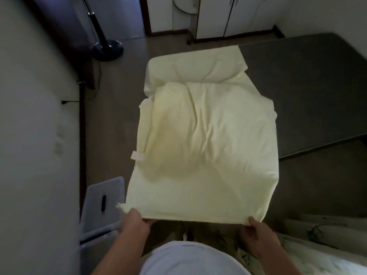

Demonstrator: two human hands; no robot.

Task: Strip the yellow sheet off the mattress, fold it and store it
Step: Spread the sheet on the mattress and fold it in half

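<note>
The sheet [208,135] is pale yellow and plain, with a small white tag [138,156] at its left edge. The mattress [307,92] to the right is dark grey. The floor [119,116] is dull brown, the left wall [29,116] off-white with dark brown skirting [82,135]. The far stand base [107,49] is glossy dark blue, the cupboard doors [228,14] white. The near-left plastic lid [103,199] is pale blue-grey. The near-right fabric [317,231] is white with a dark leafy print.

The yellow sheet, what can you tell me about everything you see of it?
The yellow sheet is pale, soft-looking cloth, creased and doubled into layers, with a small white tag at its left edge. The left hand and right hand pinch its near corners, holding it stretched out; its bunched far end rests on the dark grey mattress.
</note>
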